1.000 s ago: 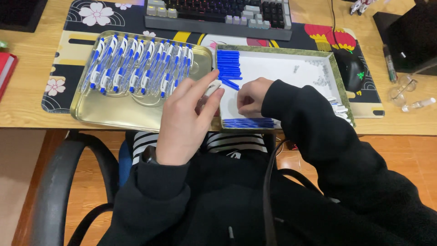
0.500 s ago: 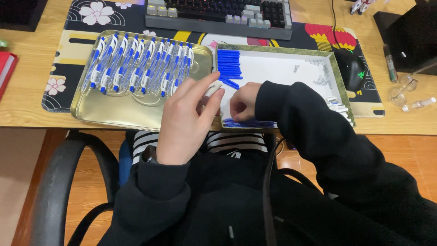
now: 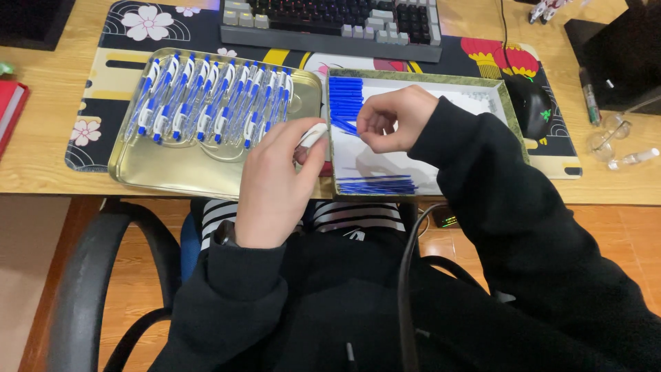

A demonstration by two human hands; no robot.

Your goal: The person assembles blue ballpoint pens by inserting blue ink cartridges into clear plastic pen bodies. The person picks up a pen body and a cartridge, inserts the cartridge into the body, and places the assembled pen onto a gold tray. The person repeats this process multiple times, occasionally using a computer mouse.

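A white pen barrel (image 3: 311, 135) was held in the left hand (image 3: 275, 186), its fingers closed around it at the gap between the two trays, its tip pointing toward the right hand (image 3: 394, 117). The right hand's fingers were pinched narrow over the white-lined tray (image 3: 506, 96), apparently on a thin blue refill (image 3: 348, 126) drawn from the stack of blue parts (image 3: 345, 98) in that tray's far left corner; whether the refill was truly gripped could not be told for certain. A bundle of blue refills (image 3: 375, 184) lay along the near edge of the same tray. Finished blue-and-white pens (image 3: 213, 100) were laid in overlapping rows in the gold metal tray (image 3: 179, 169) on the bench (image 3: 41, 148).

For the step to be done well, it was judged that the barrel should be kept steady and level, its open end turned toward the right hand, and that a single refill should be separated cleanly from the stack and fed straight in, so that nothing bent or caught.

Compared with a second earlier, the right hand had been lifted from the near edge of the lined tray, by the bundle, to the upper stack. The left hand had barely moved, and the rows of pens were unchanged.
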